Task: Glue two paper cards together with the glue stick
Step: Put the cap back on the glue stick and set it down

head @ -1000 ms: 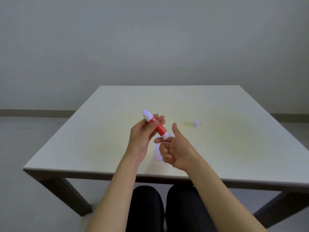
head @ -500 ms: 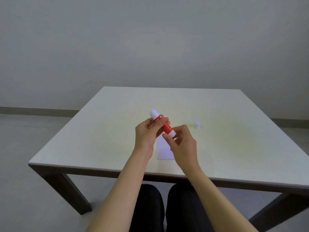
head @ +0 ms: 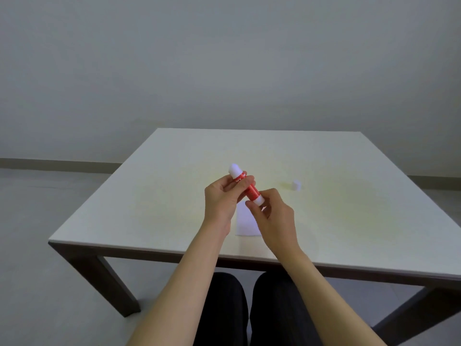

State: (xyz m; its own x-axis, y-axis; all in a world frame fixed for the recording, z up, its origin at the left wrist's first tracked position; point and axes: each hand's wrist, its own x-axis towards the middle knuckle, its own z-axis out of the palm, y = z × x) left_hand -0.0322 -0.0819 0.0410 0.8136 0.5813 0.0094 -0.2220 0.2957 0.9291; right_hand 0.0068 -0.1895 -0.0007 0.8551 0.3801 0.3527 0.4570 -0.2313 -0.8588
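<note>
A red glue stick [head: 249, 188] with white ends is held tilted above the table, its upper white end pointing away from me. My left hand [head: 222, 198] grips its red barrel between thumb and fingers. My right hand [head: 273, 216] pinches the lower white end with thumb and fingertips. A white paper card [head: 245, 222] lies flat on the table under both hands, partly hidden by them. I cannot tell whether it is one card or two stacked.
A small white cap [head: 296, 185] stands on the table to the right, beyond my hands. The pale table [head: 162, 196] has a near edge just above my knees. Grey floor and a plain wall surround it.
One second ago my right hand was open under the stick's lower end. It then closed its fingertips on that end and stays there now. The left hand keeps its grip.
</note>
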